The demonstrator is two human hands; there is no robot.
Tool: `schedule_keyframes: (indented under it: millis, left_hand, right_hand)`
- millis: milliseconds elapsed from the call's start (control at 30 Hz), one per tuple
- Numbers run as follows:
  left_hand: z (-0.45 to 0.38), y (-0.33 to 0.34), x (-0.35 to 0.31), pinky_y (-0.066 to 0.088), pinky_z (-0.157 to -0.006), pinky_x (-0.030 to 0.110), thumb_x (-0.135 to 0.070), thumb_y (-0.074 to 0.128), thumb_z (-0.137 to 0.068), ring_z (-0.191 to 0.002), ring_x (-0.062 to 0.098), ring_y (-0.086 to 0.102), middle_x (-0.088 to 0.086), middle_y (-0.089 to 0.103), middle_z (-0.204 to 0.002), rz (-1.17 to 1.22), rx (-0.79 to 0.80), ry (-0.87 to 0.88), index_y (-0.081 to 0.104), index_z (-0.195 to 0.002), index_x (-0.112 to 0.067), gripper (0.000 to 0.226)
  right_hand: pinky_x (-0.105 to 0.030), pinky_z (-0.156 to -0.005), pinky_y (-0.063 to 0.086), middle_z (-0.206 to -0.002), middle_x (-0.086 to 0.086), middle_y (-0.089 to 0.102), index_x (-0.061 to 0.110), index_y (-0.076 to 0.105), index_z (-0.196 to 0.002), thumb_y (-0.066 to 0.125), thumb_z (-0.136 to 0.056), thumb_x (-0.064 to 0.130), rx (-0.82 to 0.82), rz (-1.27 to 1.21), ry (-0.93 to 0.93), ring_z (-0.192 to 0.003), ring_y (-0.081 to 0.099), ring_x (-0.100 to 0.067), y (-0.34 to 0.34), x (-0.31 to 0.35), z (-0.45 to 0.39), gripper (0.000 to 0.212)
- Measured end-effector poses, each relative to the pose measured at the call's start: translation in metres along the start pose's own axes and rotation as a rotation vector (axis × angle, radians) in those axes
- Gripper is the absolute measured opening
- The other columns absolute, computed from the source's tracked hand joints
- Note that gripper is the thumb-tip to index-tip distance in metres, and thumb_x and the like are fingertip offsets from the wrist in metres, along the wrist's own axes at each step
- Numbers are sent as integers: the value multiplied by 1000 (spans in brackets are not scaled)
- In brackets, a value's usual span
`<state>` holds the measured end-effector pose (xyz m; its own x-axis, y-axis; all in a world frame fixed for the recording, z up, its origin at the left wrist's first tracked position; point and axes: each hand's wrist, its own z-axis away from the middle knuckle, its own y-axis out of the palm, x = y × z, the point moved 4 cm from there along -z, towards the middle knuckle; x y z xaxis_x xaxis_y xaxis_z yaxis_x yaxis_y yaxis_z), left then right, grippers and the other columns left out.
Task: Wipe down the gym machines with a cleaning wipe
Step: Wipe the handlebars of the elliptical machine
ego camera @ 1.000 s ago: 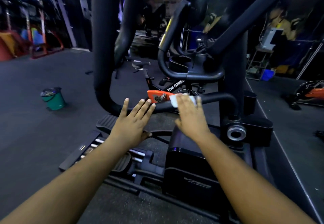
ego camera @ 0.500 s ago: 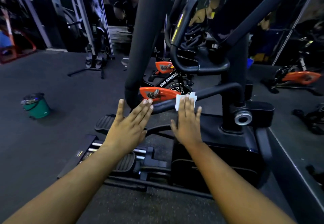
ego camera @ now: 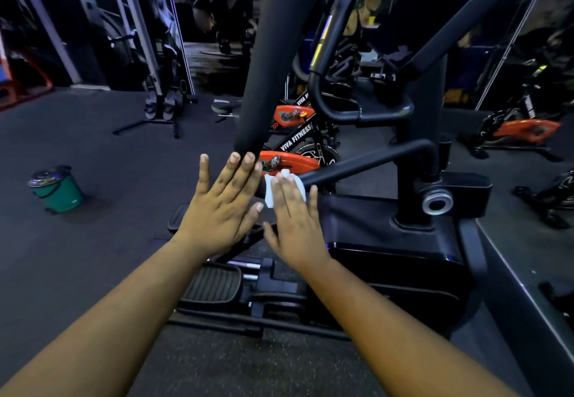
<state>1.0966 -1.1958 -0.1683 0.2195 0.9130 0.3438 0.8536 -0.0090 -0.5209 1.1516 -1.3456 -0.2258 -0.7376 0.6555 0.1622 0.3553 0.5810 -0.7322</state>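
A black elliptical machine (ego camera: 388,241) stands right in front of me, with a sloping black arm bar (ego camera: 357,163) that curves up at the left into a thick upright tube. My right hand (ego camera: 295,219) lies flat with straight fingers on a white cleaning wipe (ego camera: 270,193), pressing it against the lower end of that bar. Just to its left, my left hand (ego camera: 220,207) is held up flat with spread fingers, its fingertips at the bend of the tube; whether they touch it I cannot tell.
The machine's ribbed pedals (ego camera: 214,284) and rails lie below my forearms. Behind the bar stand orange-and-black spin bikes (ego camera: 292,160), another at the far right (ego camera: 525,129). A green lidded bucket (ego camera: 57,190) sits on the dark floor at left. A rack stand (ego camera: 161,107) is at the back.
My right hand has slid the wipe leftward and down along the arm bar toward its bend. The left hand stays flat beside it. My view has swung right and closer.
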Motion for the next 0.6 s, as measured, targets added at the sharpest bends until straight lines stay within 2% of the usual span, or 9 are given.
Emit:
schedule_keyframes:
  millis: [67,133,233,300,400,467,533,600]
  left_hand:
    - [1,2,3,2,-121,63,-38,39,-108,-158,22,-2,5,-7,-171,30,-19,17,7,-162,-8,70]
    - [1,5,6,2,-122,62,-35,40,-108,-158,23,1,6,-6,-171,63,-55,41,5,-162,-7,70]
    - [-2,6,21,1,-124,61,-28,43,-107,-157,25,3,7,-8,-170,196,-93,54,-1,-162,-8,73]
    - [-5,9,29,4,-124,61,-25,44,-106,-157,25,5,6,-8,-170,296,-95,100,-2,-162,-9,74]
    - [-9,14,40,10,-124,62,-25,43,-106,-157,23,7,3,-6,-171,438,-123,155,-1,-162,-11,72]
    - [-11,15,48,13,-124,61,-25,40,-107,-157,25,9,4,-4,-171,555,-101,140,1,-162,-10,69]
    - [-16,14,54,12,-125,58,-28,36,-108,-157,28,9,8,0,-170,698,-45,168,5,-161,-6,65]
    - [-21,12,54,11,-126,55,-29,35,-108,-157,29,9,11,2,-170,830,-8,190,10,-160,-3,63]
  right_hand:
    - [-60,-124,9,-169,-15,11,4,12,-160,62,-85,29,18,16,27,-157,5,-28,8,5,11,94]
    - [-56,-125,7,-170,-14,4,2,9,-160,60,-92,25,30,-115,30,-157,-2,-26,5,17,6,88]
    - [-41,-128,1,-169,-1,-5,5,0,-161,52,-103,18,56,-360,73,-156,-9,-10,-11,42,-17,79]
    - [-40,-128,3,-168,3,-5,7,-5,-159,49,-105,15,33,-437,126,-154,-10,-3,-14,49,-21,77]
    - [-52,-127,10,-170,-11,-4,0,-3,-159,50,-102,3,-69,-341,137,-157,-1,-22,-4,57,-9,77]
    - [-58,-124,16,-169,-15,-7,1,-3,-159,52,-98,-3,-112,-258,163,-157,-1,-29,6,67,-3,82]
    - [-60,-122,20,-168,-10,-18,8,-10,-160,51,-97,-2,-197,-132,185,-157,-2,-31,7,82,-15,88]
    - [-55,-124,17,-166,-2,-27,18,-18,-159,51,-101,5,-276,-16,232,-157,-4,-30,-1,91,-31,91]
